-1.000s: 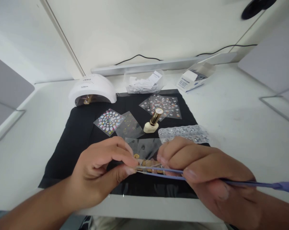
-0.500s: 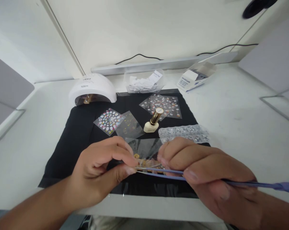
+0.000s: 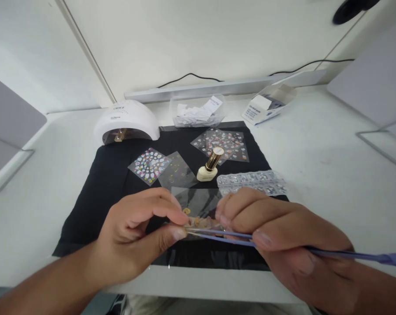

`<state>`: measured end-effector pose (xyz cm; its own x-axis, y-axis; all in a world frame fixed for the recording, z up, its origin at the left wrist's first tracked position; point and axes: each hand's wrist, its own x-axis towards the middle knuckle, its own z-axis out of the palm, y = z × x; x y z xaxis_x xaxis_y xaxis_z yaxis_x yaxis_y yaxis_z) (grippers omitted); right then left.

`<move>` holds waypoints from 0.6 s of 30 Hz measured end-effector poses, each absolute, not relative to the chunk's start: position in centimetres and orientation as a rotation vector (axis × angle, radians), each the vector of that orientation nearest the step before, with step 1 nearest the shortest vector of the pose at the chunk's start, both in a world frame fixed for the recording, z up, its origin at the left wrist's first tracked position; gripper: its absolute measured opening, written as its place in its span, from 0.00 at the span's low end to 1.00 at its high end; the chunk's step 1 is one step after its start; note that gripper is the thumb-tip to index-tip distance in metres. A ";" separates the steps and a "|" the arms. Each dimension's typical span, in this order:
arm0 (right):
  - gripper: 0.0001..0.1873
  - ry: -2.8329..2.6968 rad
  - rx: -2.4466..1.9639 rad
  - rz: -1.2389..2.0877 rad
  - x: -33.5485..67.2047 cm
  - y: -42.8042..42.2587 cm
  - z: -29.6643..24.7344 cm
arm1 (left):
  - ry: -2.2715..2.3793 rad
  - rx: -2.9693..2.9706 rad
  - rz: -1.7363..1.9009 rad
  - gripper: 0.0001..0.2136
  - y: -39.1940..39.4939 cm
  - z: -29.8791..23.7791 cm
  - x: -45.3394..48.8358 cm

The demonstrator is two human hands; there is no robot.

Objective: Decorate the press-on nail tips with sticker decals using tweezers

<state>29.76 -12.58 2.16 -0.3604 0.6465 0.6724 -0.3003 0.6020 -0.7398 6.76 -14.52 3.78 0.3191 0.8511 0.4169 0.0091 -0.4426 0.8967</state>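
Black mat (image 3: pixel 96 192): left hand (image 3: pixel 135 236) pinches sticker sheet (image 3: pixel 198 203), right hand (image 3: pixel 283 236) holds tweezers (image 3: pixel 224 235).

The purple tool (image 3: pixel 332 253) runs off the right edge — its tip is lost between the left hand (image 3: pixel 135 236) and right hand (image 3: pixel 283 236), whose fingers cover the near edge of the clear sheet (image 3: pixel 198 202). Print on the white lamp (image 3: pixel 126 122) is too small to read.

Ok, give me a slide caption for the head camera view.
Left hand pinches a clear sticker sheet while right hand holds purple tweezers over a black mat.
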 end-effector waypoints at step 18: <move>0.14 -1.646 -0.272 1.062 29.5 -12.6 2.4 | 0.789 1.719 1.243 0.11 -14.6 3.8 6.8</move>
<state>29.49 -12.60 2.38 -0.3696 0.6527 0.6614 -0.3332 0.5713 -0.7500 6.78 -14.61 3.75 0.3070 0.8565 0.4148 0.0109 -0.4390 0.8984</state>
